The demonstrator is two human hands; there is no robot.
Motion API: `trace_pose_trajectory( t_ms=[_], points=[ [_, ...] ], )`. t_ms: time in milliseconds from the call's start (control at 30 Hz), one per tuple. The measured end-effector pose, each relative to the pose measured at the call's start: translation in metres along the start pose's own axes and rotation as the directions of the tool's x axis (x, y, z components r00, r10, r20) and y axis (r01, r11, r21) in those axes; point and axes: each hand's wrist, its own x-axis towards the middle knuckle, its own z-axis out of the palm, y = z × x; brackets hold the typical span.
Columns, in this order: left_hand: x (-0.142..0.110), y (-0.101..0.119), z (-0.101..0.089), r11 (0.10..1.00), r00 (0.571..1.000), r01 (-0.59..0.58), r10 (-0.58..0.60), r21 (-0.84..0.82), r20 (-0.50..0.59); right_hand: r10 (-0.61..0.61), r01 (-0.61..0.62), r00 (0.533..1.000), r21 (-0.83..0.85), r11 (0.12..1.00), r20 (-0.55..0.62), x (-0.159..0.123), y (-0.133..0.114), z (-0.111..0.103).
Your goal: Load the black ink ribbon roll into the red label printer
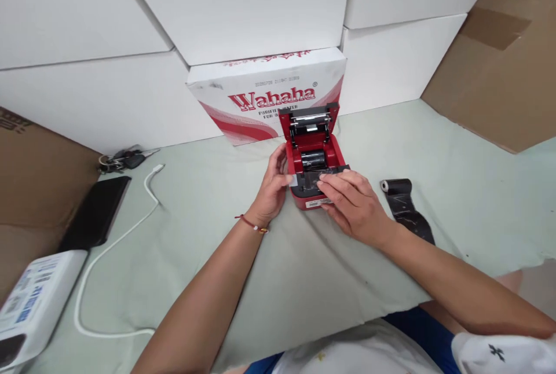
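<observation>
A red label printer (296,198) stands on the cloth in front of me with its lid (311,120) raised. Inside it lies a roll of shiny black ribbon (313,159), and a strip of it runs forward over the dark front part. My left hand (273,186) is closed around the printer's left side, its thumb by a small whitish piece (293,180). With fingers together, my right hand (354,203) presses the black strip at the front right; what lies under its fingertips is partly hidden. A second, partly unrolled black ribbon (399,194) lies to the right.
Behind the printer stands a Wahaha water carton (269,93) against white boxes (243,9). Brown cardboard (495,84) flanks the right. At left lie keys (125,158), a black phone-like slab (95,212), a white cable (93,267) and a white labelled device (43,293).
</observation>
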Motion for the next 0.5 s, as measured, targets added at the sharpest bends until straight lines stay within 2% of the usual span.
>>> trace_pose_trajectory(
  t_ms=[167, 233, 300, 400, 500],
  points=[
    [0.036, 0.023, -0.004, 0.991, 0.975, -0.063, 0.087, 0.122, -0.206, -0.002, 0.004, 0.997, 0.024, 1.0, -0.079, -0.003, 0.006, 0.012],
    [0.053, 0.038, -0.002, 0.984, 0.969, -0.08, 0.114, 0.159, -0.217, 0.025, -0.022, 0.998, 0.048, 0.999, -0.065, -0.004, 0.006, 0.013],
    [0.06, 0.051, 0.002, 0.979, 0.979, -0.085, 0.117, 0.185, -0.168, 0.046, -0.043, 0.998, 0.063, 0.997, -0.049, -0.004, 0.005, 0.014],
    [0.046, 0.059, 0.009, 0.96, 0.98, -0.114, 0.15, 0.257, -0.128, 0.06, -0.056, 0.995, 0.062, 0.996, -0.073, -0.004, 0.002, 0.012],
    [0.013, 0.054, 0.011, 0.883, 0.961, -0.218, 0.268, 0.417, -0.064, 0.093, -0.085, 0.99, 0.075, 0.994, -0.11, -0.005, -0.002, 0.01]
  ],
)
